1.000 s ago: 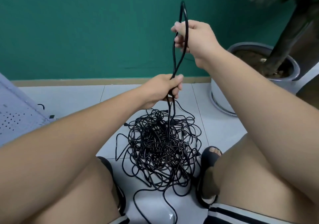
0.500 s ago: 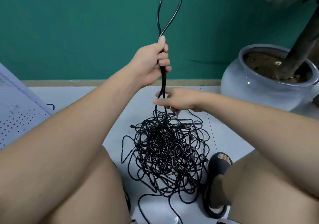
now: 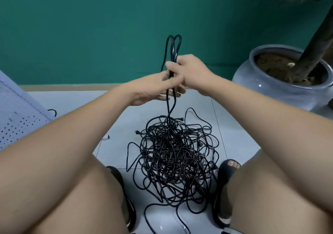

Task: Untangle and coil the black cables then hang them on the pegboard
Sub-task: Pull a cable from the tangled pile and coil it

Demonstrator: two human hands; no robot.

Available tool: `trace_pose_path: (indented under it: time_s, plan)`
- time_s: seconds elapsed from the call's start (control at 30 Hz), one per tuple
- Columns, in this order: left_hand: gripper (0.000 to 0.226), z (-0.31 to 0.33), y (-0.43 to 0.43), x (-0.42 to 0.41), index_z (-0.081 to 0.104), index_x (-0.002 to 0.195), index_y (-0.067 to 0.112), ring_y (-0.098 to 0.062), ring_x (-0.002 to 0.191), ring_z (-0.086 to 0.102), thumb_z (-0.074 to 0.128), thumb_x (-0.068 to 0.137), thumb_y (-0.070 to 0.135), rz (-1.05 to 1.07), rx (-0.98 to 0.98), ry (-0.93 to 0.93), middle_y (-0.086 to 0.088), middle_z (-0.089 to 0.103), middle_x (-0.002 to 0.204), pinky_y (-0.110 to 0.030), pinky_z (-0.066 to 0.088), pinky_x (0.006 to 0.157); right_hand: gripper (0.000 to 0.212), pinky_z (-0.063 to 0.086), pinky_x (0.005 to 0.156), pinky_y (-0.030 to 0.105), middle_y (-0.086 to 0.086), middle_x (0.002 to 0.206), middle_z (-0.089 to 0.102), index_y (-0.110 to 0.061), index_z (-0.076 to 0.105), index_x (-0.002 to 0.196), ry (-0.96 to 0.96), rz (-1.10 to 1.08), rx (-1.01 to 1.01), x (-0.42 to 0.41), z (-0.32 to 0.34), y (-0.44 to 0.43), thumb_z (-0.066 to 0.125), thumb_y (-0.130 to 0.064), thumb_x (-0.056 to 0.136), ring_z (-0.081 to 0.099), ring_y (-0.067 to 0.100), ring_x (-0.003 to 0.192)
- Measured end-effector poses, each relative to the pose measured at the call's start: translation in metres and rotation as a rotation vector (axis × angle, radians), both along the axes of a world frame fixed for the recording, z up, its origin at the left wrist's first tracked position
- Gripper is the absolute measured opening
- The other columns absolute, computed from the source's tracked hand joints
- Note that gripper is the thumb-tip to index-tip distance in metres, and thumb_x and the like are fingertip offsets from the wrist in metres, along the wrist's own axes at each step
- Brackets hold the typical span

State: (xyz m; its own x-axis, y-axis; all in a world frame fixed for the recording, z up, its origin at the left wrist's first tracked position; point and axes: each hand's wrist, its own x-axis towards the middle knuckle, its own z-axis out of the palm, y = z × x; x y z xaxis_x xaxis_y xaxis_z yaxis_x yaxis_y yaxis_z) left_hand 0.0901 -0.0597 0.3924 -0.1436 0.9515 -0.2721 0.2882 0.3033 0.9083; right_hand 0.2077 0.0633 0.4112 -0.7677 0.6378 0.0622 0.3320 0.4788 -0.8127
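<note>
Your right hand [image 3: 191, 70] is clenched around a bunch of black cable loops [image 3: 173, 43], which stand up above your knuckles against the green wall [image 3: 90, 26]. Your left hand [image 3: 153, 88] sits just below it and touches it, its fingers [image 3: 180, 90] stretched fairly straight toward the right. Two strands run down across them, but you cannot tell from this view whether the thumb pinches those strands or only lies beside them. From your hands the strands drop to the tangled heap of black cables [image 3: 173, 159], which lies on the pale tiled floor [image 3: 232, 134] between your feet. Plug ends poke out at the heap's upper edge, and a loose length trails toward the bottom of the view. Your feet are in black sandals, the left sandal [image 3: 124, 188] and the right sandal [image 3: 223, 185] each just beside the heap. The pegboard [image 3: 16, 122], pale and perforated, is at the far left, well apart from the cables, with a small black hook [image 3: 53, 111] just beside its edge. A grey plant pot [image 3: 281, 93] holding soil and a dark trunk stands at the right by the wall
</note>
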Motion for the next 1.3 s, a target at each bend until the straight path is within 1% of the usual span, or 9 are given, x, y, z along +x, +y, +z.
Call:
trace_pose_path:
  time_s: [0.13,0.23,0.3,0.4,0.5,0.7,0.87,1.1,1.3]
  plan:
    - [0.042,-0.013,-0.003,-0.003,0.064,0.13,0.022,0.001,0.113,0.069,0.078,0.096,0.044,-0.041,-0.088,0.099,0.017,0.078,0.115,-0.039,0.051,0.107,0.032,0.04,0.055,0.029,-0.005,0.059,0.053,-0.01,0.072,0.086,0.165,-0.027,-0.149,0.002,0.019,0.01,0.059,-0.03,0.108,0.045,0.015,0.051]
    - [0.023,-0.024,-0.003,-0.003,0.068,0.115,0.015,-0.015,0.118,0.07,0.07,0.104,0.035,-0.049,-0.108,0.183,0.006,0.08,0.114,-0.045,0.052,0.11,0.03,0.041,0.053,0.027,-0.005,0.058,0.05,-0.011,0.069,0.09,0.307,-0.07,-0.301,0.001,0.031,0.021,0.058,-0.029,0.111,0.045,0.015,0.052]
    - [0.019,-0.027,-0.002,-0.003,0.067,0.107,0.017,-0.012,0.117,0.071,0.06,0.11,0.035,-0.051,-0.137,0.208,0.004,0.082,0.11,-0.048,0.051,0.113,0.03,0.042,0.053,0.027,-0.005,0.057,0.049,-0.011,0.066,0.091,0.4,-0.102,-0.447,0.002,0.037,0.029,0.057,-0.028,0.113,0.046,0.014,0.052]
    - [0.03,-0.024,-0.002,-0.001,0.065,0.1,0.015,-0.003,0.094,0.074,0.048,0.115,0.035,-0.032,-0.125,0.228,0.0,0.083,0.102,-0.047,0.052,0.11,0.028,0.047,0.056,0.026,-0.003,0.061,0.053,-0.011,0.065,0.093,0.458,-0.104,-0.582,0.004,0.037,0.038,0.054,-0.027,0.114,0.053,0.014,0.056]
    - [0.033,-0.015,-0.003,-0.003,0.065,0.097,0.013,-0.014,0.084,0.067,0.047,0.115,0.035,0.009,-0.053,0.24,-0.004,0.083,0.098,-0.046,0.055,0.101,0.026,0.05,0.058,0.027,0.0,0.068,0.061,-0.012,0.064,0.097,0.358,-0.07,-0.618,0.005,0.024,0.041,0.052,-0.028,0.114,0.06,0.016,0.06]
    - [0.033,0.009,-0.002,-0.019,0.063,0.097,0.013,-0.017,0.075,0.064,0.046,0.115,0.035,0.202,0.18,0.168,-0.008,0.08,0.085,-0.024,0.052,0.07,0.015,0.05,0.056,0.029,0.007,0.073,0.065,-0.003,0.073,0.107,-0.102,0.073,-0.513,0.012,-0.006,0.036,0.062,-0.005,0.098,0.057,0.021,0.061]
    - [0.035,0.018,-0.002,-0.023,0.06,0.094,0.015,-0.021,0.078,0.062,0.044,0.115,0.037,0.263,0.234,0.072,-0.007,0.074,0.078,-0.028,0.045,0.066,0.032,0.06,0.077,0.034,0.006,0.101,0.071,-0.019,0.068,0.128,-0.499,0.48,-0.203,0.015,-0.028,0.01,0.07,-0.007,0.098,0.068,0.021,0.088]
    - [0.032,0.032,-0.005,-0.018,0.057,0.094,0.016,-0.024,0.083,0.068,0.045,0.115,0.036,0.403,0.318,-0.1,-0.003,0.071,0.071,-0.028,0.043,0.06,0.104,0.048,0.063,0.024,-0.002,0.092,0.072,-0.029,0.037,0.157,-0.307,0.43,-0.021,-0.002,-0.044,-0.038,0.094,-0.056,0.076,0.067,0.008,0.072]
    - [0.026,0.042,-0.007,-0.011,0.052,0.098,0.017,-0.017,0.078,0.072,0.042,0.116,0.034,0.49,0.381,-0.15,-0.012,0.081,0.089,-0.029,0.042,0.065,0.055,0.041,0.064,0.034,-0.003,0.08,0.065,-0.023,0.063,0.124,-0.203,0.253,0.124,-0.022,-0.051,-0.057,0.074,-0.066,0.092,0.062,0.013,0.073]
